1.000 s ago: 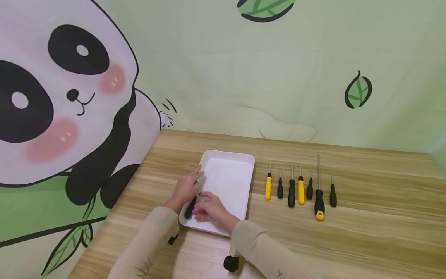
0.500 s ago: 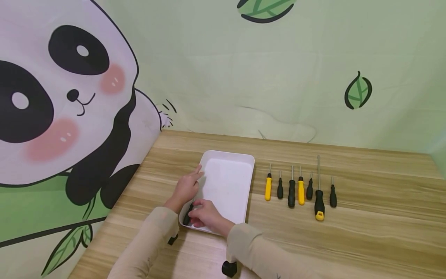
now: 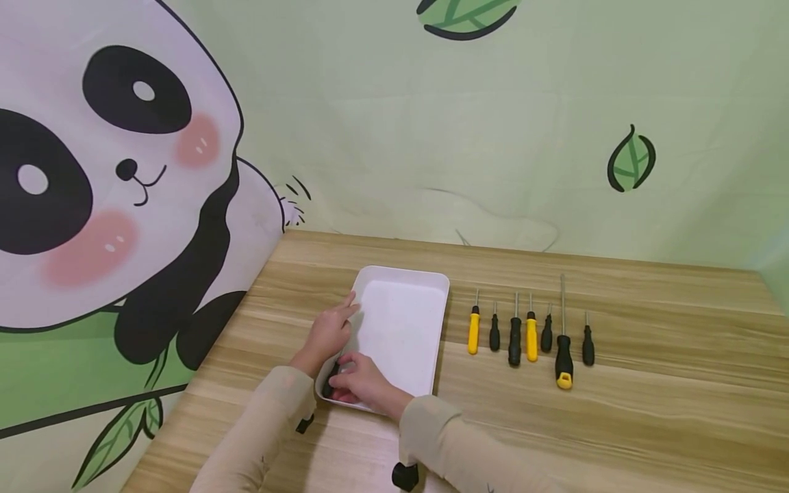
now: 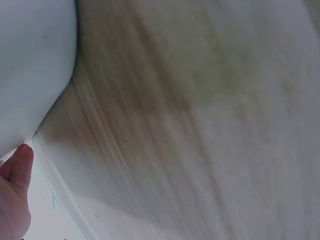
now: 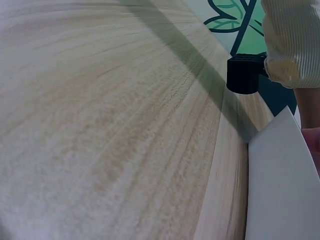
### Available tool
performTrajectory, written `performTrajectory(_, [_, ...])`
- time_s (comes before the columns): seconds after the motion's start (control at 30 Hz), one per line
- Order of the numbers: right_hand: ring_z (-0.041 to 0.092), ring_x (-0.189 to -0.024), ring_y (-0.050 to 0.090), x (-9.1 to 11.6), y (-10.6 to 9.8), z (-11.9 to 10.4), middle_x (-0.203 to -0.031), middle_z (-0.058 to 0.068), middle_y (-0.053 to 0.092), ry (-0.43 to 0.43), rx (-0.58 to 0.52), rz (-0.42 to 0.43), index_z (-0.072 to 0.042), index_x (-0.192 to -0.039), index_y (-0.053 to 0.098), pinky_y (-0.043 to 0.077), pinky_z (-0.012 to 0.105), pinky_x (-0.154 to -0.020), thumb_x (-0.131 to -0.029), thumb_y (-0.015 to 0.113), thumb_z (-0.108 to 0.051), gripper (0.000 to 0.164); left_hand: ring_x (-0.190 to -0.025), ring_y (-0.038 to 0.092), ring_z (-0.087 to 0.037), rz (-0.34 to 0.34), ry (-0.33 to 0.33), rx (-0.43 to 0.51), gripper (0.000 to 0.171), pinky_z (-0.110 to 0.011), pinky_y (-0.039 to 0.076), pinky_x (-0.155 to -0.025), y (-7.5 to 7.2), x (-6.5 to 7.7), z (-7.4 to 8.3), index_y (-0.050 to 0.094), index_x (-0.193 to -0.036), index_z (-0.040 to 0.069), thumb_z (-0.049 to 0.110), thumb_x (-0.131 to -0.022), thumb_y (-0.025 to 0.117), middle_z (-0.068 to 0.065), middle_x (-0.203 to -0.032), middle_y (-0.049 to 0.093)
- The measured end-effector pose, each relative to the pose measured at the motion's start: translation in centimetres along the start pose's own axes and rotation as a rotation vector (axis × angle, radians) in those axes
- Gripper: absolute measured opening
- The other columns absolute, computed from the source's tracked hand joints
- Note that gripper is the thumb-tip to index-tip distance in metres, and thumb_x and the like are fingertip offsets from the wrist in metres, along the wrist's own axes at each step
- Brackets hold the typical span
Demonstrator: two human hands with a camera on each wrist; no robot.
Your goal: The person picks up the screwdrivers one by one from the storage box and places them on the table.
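Note:
A white rectangular tray lies on the wooden table. My left hand holds its left rim; in the left wrist view a fingertip touches the tray's outer wall. Inside the near left corner is a small black screwdriver, its handle partly covered by my right hand, whose fingers and thumb pinch it. Its shaft is mostly hidden. In the right wrist view, the right hand is almost wholly hidden behind the tray wall.
Right of the tray several screwdrivers stand in a row, shafts pointing away: a yellow one nearest, a long black-and-yellow one, and a short black one at the end. A panda-printed cloth borders the table at left.
My right hand has moved slightly left and down, from hovering open beside the screwdriver to pinching it. The screwdriver has shifted a little toward the tray's near left corner. The left hand stays put.

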State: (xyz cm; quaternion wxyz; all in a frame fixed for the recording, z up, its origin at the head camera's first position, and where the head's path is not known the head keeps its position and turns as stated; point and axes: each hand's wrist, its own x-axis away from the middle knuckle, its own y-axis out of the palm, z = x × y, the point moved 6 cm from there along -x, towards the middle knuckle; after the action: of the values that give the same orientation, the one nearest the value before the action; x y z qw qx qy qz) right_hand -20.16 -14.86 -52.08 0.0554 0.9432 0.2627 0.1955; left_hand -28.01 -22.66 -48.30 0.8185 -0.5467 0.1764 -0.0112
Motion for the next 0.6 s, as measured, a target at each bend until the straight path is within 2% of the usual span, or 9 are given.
performTrajectory(0.23, [0.009,-0.053,0.056,0.0,0.17,-0.17,-0.07,0.003,0.055,-0.022,-0.008,-0.013,0.003,-0.109,0.045,0.047,0.019,-0.048,-0.076,0.059,0.002,0.037,-0.106,0.055,-0.032,-0.014,-0.014,0.0,0.044,-0.042,0.047,-0.071,0.02,0.01,-0.09,0.06,-0.113,0.004,-0.002,-0.073,0.044,-0.007,-0.132,0.047])
performTrajectory(0.47, [0.009,-0.054,0.055,-0.06,-0.03,-0.16,-0.078,0.016,0.063,-0.021,-0.039,0.007,0.006,-0.107,0.046,0.047,0.02,-0.05,-0.077,0.058,0.001,0.033,-0.107,0.054,-0.032,-0.002,-0.007,0.008,0.044,-0.042,0.047,-0.073,-0.01,0.09,-0.16,0.06,-0.113,0.003,-0.002,-0.072,0.044,-0.008,-0.131,0.047])
performTrajectory(0.6, [0.009,-0.054,0.054,-0.27,-0.23,0.12,-0.069,0.008,0.058,0.009,-0.093,0.027,0.007,-0.106,0.047,0.048,0.02,-0.051,-0.077,0.057,0.0,0.031,-0.108,0.054,-0.031,-0.003,-0.004,0.003,0.043,-0.042,0.047,-0.076,0.1,0.06,-0.2,0.06,-0.112,0.003,-0.002,-0.072,0.045,-0.008,-0.131,0.047])
